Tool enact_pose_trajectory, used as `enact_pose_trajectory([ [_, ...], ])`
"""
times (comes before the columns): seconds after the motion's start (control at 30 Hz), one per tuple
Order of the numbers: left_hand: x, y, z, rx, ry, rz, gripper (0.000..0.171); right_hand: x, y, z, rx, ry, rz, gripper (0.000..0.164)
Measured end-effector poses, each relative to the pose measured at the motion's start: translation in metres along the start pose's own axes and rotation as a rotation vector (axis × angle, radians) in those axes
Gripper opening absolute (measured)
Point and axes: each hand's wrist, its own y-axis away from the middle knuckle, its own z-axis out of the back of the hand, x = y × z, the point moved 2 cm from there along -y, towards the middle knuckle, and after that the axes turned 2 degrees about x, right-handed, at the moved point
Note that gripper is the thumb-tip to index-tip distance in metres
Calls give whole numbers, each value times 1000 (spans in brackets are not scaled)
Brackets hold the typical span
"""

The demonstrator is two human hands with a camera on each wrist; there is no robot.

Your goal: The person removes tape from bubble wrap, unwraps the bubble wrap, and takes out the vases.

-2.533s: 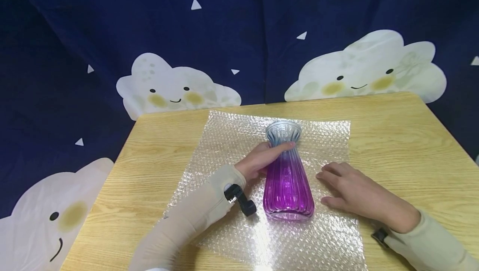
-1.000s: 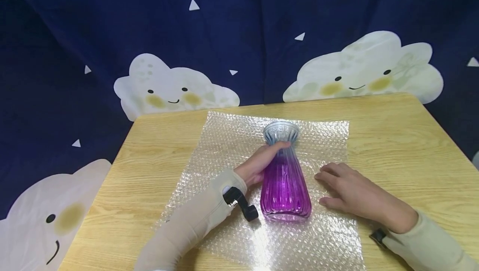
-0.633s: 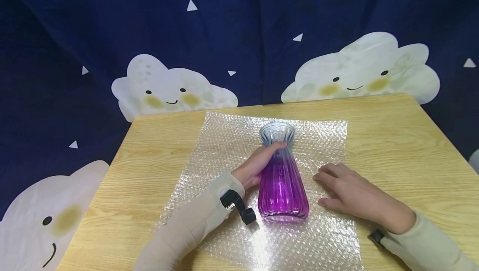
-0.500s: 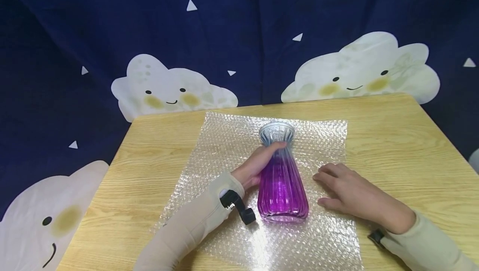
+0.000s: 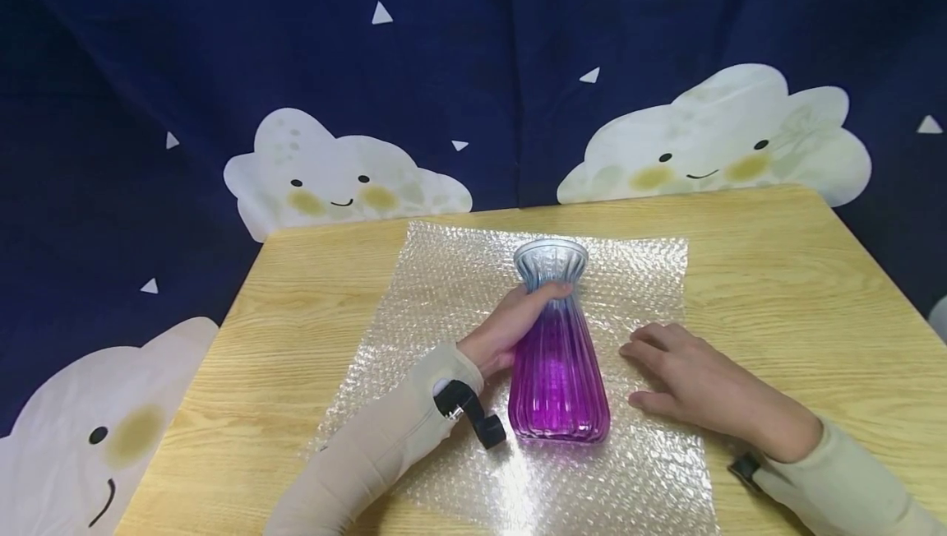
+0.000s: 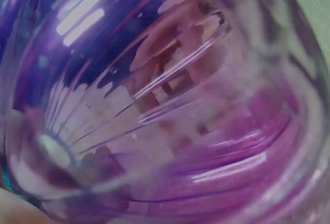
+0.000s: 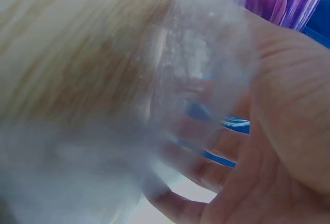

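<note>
In the head view my left hand (image 5: pixel 510 324) grips a ribbed glass vase (image 5: pixel 560 376) round its narrow neck, thumb across the front. The glass fades from clear blue at the flared mouth to purple at the wide base. Its mouth points away from me. It overlaps a sheet of bubble wrap (image 5: pixel 444 306) in this view. The left wrist view is filled by the purple glass (image 6: pixel 232 147). My right hand (image 5: pixel 691 376) is at the wrap's right edge, fingers loosely bent. In the right wrist view, clear film (image 7: pixel 196 54) covers part of the right fingers (image 7: pixel 214 175).
The wrap lies on a wood-grain table (image 5: pixel 784 273). Behind the table hangs a dark blue curtain (image 5: pixel 459 51) with white clouds and triangles. A black wrist mount (image 5: pixel 473 413) on the left sleeve sits close beside the vase's base.
The vase in my left hand has shifted slightly left over the wrap, and its base has tipped so its underside shows less. The right hand stays almost still.
</note>
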Motion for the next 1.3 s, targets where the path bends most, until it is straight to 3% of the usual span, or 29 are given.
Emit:
enact_pose_trajectory([
  [0.2,-3,5,-1,-34,-25,-17,40,0,0,-1,2,2,1,59],
  [0.6,-10,20,-3,-34,-89,-75,45,-1,1,-2,-15,12,18,58],
  [0.77,-17,30,2,-58,-123,-83,51,-1,1,-2,-16,11,19,58],
  [1.07,-32,43,12,-99,-203,-159,62,0,2,-2,-5,10,4,59],
  [1.3,-37,53,19,-84,-176,-177,62,1,0,-2,-8,6,11,59],
])
